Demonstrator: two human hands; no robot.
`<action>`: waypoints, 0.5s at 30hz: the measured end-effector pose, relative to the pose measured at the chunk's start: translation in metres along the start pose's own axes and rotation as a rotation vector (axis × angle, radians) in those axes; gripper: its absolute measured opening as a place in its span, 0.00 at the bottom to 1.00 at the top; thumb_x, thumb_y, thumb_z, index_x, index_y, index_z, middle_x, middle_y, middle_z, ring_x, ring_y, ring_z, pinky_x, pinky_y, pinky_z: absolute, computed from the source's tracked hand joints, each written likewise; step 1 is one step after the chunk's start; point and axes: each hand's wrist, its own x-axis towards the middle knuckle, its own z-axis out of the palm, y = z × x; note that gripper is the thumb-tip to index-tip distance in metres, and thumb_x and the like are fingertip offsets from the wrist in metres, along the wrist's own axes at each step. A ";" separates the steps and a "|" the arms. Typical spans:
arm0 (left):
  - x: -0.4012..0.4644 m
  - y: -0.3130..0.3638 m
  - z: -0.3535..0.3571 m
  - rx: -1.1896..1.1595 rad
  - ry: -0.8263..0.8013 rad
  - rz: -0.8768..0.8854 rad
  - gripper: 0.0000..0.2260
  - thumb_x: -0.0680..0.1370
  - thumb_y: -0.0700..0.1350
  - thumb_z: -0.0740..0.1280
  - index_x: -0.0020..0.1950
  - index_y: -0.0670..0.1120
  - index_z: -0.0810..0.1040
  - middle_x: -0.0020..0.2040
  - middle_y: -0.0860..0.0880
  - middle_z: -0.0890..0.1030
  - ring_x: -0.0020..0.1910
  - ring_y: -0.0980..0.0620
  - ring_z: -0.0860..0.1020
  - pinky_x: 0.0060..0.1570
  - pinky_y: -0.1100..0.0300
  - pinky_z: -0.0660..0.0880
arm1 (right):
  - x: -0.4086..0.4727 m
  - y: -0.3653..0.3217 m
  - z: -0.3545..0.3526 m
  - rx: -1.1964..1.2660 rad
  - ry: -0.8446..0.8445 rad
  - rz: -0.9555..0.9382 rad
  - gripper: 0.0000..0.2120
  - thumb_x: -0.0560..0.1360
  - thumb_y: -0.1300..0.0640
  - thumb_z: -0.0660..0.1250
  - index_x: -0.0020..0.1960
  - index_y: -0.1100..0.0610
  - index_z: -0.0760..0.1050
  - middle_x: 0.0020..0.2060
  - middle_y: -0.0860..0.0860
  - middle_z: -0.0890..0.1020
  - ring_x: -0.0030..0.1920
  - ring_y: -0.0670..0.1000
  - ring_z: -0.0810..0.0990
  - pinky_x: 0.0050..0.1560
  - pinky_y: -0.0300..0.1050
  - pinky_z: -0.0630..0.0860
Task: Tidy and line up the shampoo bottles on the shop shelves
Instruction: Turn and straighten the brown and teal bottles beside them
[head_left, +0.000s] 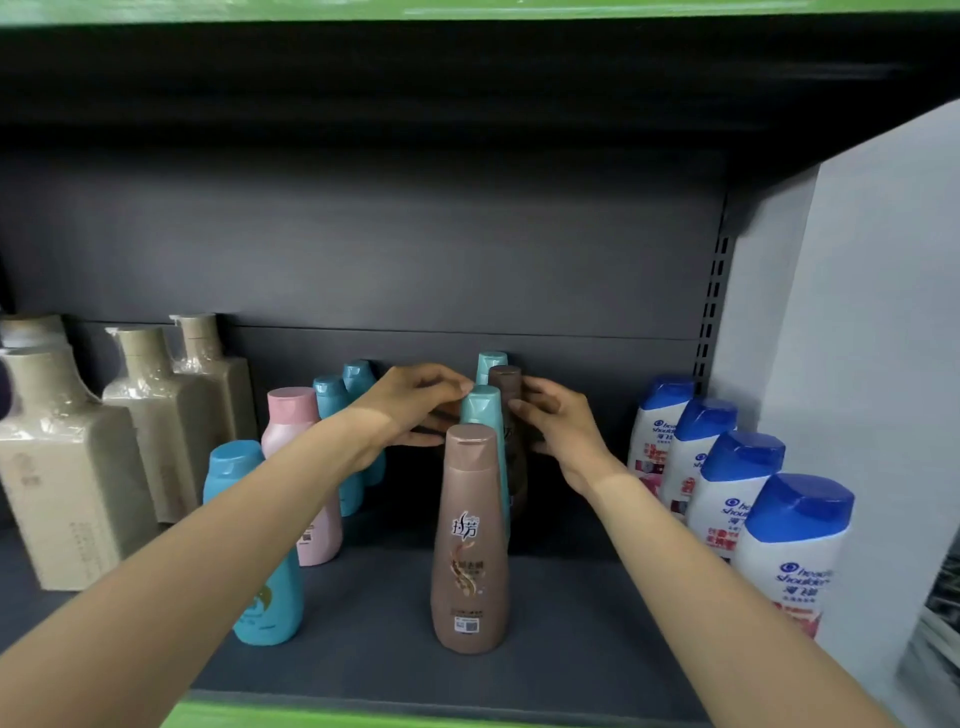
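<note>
As I scan the shelf (561, 613) left to right, I count four beige flasks (67, 483), three teal bottles (260, 571) and one pink (296, 431), a middle column of four, then four white blue-capped bottles (789, 561). My left hand (410, 405) curls onto the column's second, teal bottle (480, 410); my right hand (556, 421) grips the dark brown bottle (506, 387) behind it, both arms reaching deep.

2 bare forearms reach in, sleeveless as far as visible, left hand (410, 402) and right hand (558, 423) ungloved.
</note>
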 end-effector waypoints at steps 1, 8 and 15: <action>0.000 0.000 0.000 -0.003 0.001 -0.004 0.04 0.78 0.47 0.65 0.48 0.50 0.79 0.44 0.50 0.82 0.44 0.53 0.81 0.43 0.61 0.76 | 0.001 0.001 0.002 0.008 0.000 0.001 0.15 0.76 0.65 0.64 0.61 0.56 0.74 0.46 0.47 0.82 0.45 0.44 0.80 0.44 0.41 0.77; -0.001 0.003 0.000 0.021 0.003 -0.016 0.06 0.78 0.48 0.65 0.50 0.49 0.79 0.48 0.48 0.83 0.47 0.51 0.81 0.45 0.60 0.76 | 0.009 0.006 0.016 0.006 0.009 -0.005 0.11 0.76 0.63 0.66 0.52 0.47 0.76 0.50 0.51 0.83 0.51 0.50 0.81 0.49 0.50 0.79; 0.000 0.003 -0.003 0.080 -0.014 -0.003 0.08 0.78 0.49 0.65 0.53 0.48 0.79 0.49 0.48 0.83 0.48 0.51 0.82 0.47 0.59 0.77 | 0.010 0.004 0.012 0.010 -0.018 0.026 0.10 0.76 0.60 0.66 0.55 0.49 0.76 0.51 0.50 0.82 0.53 0.51 0.80 0.52 0.53 0.78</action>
